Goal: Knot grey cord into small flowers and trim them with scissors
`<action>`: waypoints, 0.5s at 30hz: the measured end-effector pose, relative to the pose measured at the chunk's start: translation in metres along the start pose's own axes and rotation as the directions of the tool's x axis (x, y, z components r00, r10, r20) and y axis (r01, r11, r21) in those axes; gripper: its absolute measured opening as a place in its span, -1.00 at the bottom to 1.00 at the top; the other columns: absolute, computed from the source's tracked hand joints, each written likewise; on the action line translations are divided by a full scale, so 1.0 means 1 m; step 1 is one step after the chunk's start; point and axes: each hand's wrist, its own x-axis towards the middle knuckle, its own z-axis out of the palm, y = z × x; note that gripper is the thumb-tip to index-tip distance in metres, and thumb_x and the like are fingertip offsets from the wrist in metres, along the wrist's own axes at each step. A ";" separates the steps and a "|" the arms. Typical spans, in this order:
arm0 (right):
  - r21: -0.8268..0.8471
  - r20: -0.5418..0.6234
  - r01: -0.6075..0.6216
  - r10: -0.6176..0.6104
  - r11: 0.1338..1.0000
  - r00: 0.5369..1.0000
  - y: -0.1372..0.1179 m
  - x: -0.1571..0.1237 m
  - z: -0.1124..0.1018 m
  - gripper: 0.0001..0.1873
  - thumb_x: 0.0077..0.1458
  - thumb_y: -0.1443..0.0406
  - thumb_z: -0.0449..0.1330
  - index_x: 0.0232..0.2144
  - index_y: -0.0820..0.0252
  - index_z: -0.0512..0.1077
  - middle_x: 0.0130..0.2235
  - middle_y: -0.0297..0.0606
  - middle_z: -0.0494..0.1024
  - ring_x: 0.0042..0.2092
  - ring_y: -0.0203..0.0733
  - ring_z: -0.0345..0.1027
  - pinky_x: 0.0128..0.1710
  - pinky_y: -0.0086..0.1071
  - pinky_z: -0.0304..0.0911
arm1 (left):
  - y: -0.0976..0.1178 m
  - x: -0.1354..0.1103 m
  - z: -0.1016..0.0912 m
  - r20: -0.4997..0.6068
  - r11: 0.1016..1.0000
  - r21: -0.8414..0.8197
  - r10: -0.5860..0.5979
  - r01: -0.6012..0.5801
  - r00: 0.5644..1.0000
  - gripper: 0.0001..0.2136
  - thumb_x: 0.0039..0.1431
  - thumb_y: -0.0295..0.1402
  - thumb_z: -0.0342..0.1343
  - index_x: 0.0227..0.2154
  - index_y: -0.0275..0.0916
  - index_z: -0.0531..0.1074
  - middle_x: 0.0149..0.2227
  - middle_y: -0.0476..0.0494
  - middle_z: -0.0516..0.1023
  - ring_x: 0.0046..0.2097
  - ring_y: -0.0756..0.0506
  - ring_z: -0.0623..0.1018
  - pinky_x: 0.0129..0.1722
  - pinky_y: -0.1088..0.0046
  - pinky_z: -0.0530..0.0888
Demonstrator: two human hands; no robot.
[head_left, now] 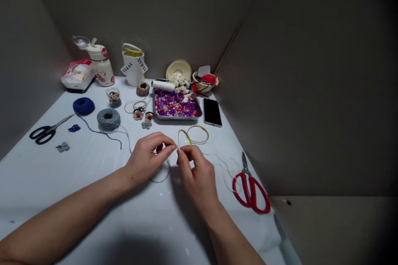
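My left hand (149, 155) and my right hand (195, 169) meet at the middle of the white table (62, 182), fingertips pinched together on the end of a thin yellowish looped cord (199, 128). The cord's loops lie just beyond my fingers. A fine thread (222, 163) trails from my right hand toward the red scissors (250, 188). A dark thread loop (161, 179) lies under my left hand.
A metal tray of purple, red and white beads (177, 107) sits beyond, a black phone (212, 112) to its right. Blue yarn (83, 106), grey yarn (108, 118), black scissors (46, 131), small crochet flowers, a white thread spool (163, 85), twine ball, cup and bottle stand behind.
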 end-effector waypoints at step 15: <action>-0.087 -0.113 0.096 -0.106 0.992 0.988 0.000 0.001 0.002 -0.83 0.22 0.25 0.01 -0.38 0.16 0.33 -0.44 -0.31 0.48 -0.38 -0.24 0.33 -0.36 -0.38 0.17 | 0.000 0.000 0.004 0.073 0.956 -0.231 -0.166 0.179 0.983 -0.88 0.16 -0.34 0.06 -0.41 -0.27 0.43 -0.40 -0.04 0.47 -0.33 -0.01 0.42 -0.30 0.47 0.33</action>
